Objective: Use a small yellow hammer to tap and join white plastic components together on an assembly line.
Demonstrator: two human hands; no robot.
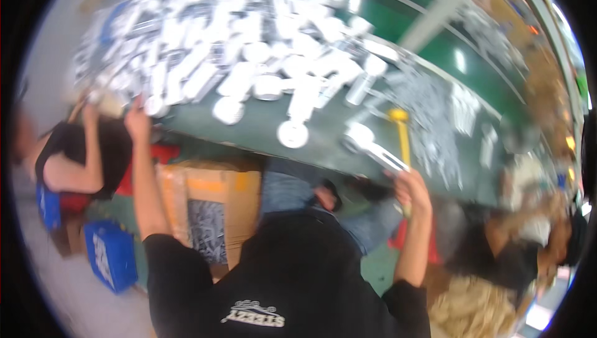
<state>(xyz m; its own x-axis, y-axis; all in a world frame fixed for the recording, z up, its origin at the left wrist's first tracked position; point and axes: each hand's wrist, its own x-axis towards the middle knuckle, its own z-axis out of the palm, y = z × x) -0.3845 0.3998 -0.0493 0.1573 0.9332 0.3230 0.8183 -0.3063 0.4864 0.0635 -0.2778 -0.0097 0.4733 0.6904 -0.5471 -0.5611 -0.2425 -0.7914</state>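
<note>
My right hand [411, 187] is closed round the handle of a yellow hammer [403, 139], whose head points away from me over the table. Against the same hand lies the handle end of a white and chrome piece shaped like a hand shower [359, 136]; whether the fingers grip it too is hidden. My left hand [138, 120] is at the table's near edge on the left, beside a white round-headed piece [155, 106]. Blur hides how its fingers are set and whether they touch that piece.
A large heap of white shower-like pieces [249, 46] covers the green table [249, 128]. Grey slim parts [432, 126] lie to the right. Below the edge stand a cardboard box [242, 207] and a blue box [112, 256]. People [87, 157] sit on both sides.
</note>
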